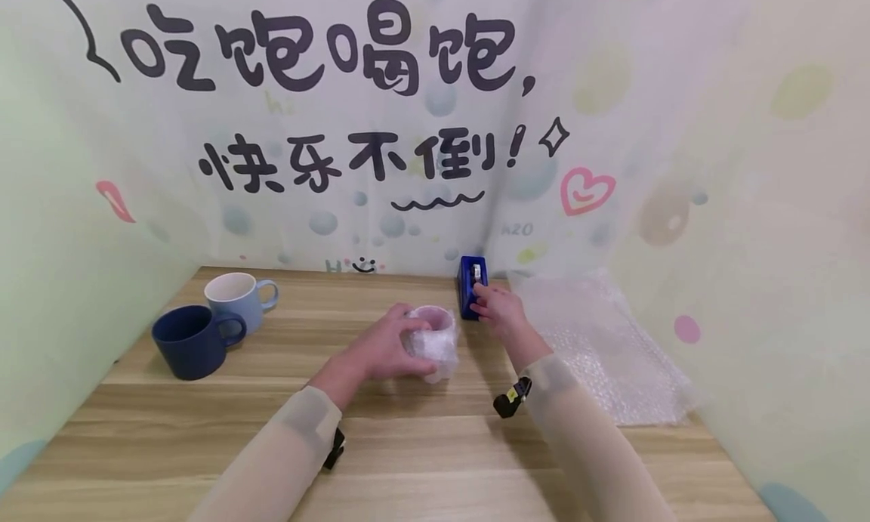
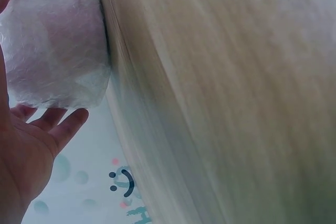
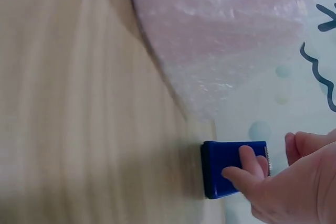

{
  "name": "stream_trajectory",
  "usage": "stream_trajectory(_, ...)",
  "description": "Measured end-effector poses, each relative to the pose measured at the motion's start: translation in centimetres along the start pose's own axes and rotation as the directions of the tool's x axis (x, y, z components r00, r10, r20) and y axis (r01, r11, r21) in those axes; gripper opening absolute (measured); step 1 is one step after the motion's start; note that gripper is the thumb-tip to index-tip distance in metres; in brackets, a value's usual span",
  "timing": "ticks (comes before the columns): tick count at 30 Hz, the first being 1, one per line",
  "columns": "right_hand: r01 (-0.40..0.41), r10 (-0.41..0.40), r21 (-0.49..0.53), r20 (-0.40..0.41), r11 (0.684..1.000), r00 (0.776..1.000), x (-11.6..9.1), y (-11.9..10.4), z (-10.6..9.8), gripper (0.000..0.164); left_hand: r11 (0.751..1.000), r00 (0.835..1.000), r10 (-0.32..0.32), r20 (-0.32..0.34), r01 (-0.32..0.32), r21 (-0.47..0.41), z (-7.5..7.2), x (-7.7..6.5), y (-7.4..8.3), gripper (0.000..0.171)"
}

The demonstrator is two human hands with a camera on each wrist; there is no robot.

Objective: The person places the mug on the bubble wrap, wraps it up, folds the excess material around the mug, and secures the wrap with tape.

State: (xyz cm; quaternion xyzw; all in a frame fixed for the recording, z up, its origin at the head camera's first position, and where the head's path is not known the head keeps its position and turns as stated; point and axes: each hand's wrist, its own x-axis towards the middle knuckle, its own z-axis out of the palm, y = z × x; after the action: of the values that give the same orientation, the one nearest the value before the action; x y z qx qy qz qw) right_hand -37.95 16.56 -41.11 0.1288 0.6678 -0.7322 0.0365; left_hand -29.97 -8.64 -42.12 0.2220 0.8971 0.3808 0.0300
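Note:
A mug wrapped in bubble wrap [image 1: 435, 350], pinkish through the film, stands on the wooden table. My left hand [image 1: 387, 344] grips it from the left side, thumb towards me and fingers at the far side. In the left wrist view, fingertips [image 2: 73, 124] touch the wrapping. To its right is a blue tape dispenser [image 1: 466, 289]. My right hand [image 1: 501, 310] is at it; in the right wrist view two fingers [image 3: 247, 179] touch its side. Thumb and index finger come together just past the toothed cutter; whether tape is between them cannot be seen.
At the left stand a dark blue mug [image 1: 189, 344] and, behind it, a light blue mug [image 1: 238, 303] with a white inside. Bubble wrap sheets [image 1: 605, 348] lie flat at the right, beside my right forearm. A printed curtain [image 1: 340, 227] rises behind the table.

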Motion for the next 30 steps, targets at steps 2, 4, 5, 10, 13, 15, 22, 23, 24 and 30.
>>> stream_trajectory(2, 0.025, -0.025, 0.029, -0.013, 0.999, 1.0, -0.4, 0.2, 0.1, 0.022, 1.0, 1.0, -0.004, -0.003, 0.004, 0.0, 0.0, 0.0, 0.0, 0.08)
stream_trajectory(4, 0.053, -0.052, 0.06, -0.014, 0.997, 0.999, -0.7, 0.5, 0.2, 0.025, 1.0, 1.0, -0.005, -0.007, 0.005, -0.001, 0.0, 0.0, 0.0, 0.08)
stream_trajectory(5, 0.065, -0.064, 0.081, -0.009, 0.995, 0.998, -0.9, 0.6, 0.2, 0.025, 1.0, 1.0, -0.006, -0.007, 0.006, -0.001, 0.0, 0.0, 0.0, 0.08)
stream_trajectory(10, 0.104, -0.112, 0.183, 0.035, 0.978, 0.993, -1.7, 1.3, 0.0, 0.017, 1.0, 1.0, 0.003, -0.008, -0.003, 0.003, 0.1, 0.0, 0.1, 0.081)
stream_trajectory(13, 0.115, -0.131, 0.227, 0.056, 0.967, 0.99, -2.1, 1.6, -0.2, 0.011, 1.0, 1.0, 0.006, -0.006, -0.005, 0.001, 0.1, 0.0, 0.1, 0.081)
stream_trajectory(15, 0.119, -0.14, 0.249, 0.071, 0.961, 0.988, -2.3, 1.7, -0.3, 0.01, 1.0, 1.0, 0.007, -0.009, -0.007, -0.003, 0.1, -0.1, 0.1, 0.08)
stream_trajectory(22, 0.125, -0.177, 0.29, 0.16, 0.949, 0.971, -2.8, 2.1, -0.7, 0.007, 1.0, 0.999, 0.031, -0.03, -0.031, -0.007, 0.3, 0.0, -0.1, 0.078)
stream_trajectory(23, 0.126, -0.177, 0.284, 0.164, 0.951, 0.97, -2.9, 2.2, -0.8, 0.005, 0.999, 0.999, 0.031, -0.028, -0.031, -0.008, 0.3, 0.0, -0.1, 0.078)
stream_trajectory(24, 0.124, -0.173, 0.279, 0.156, 0.952, 0.973, -3.0, 2.2, -0.8, 0.003, 0.999, 0.999, 0.031, -0.026, -0.031, -0.009, 0.3, 0.0, -0.1, 0.078)
stream_trajectory(30, 0.141, -0.141, 0.027, 0.012, 0.99, 0.99, -5.0, 1.8, -1.1, 0.014, 1.0, 1.0, 0.019, -0.023, -0.02, -0.012, 0.4, 0.0, -0.1, 0.079)
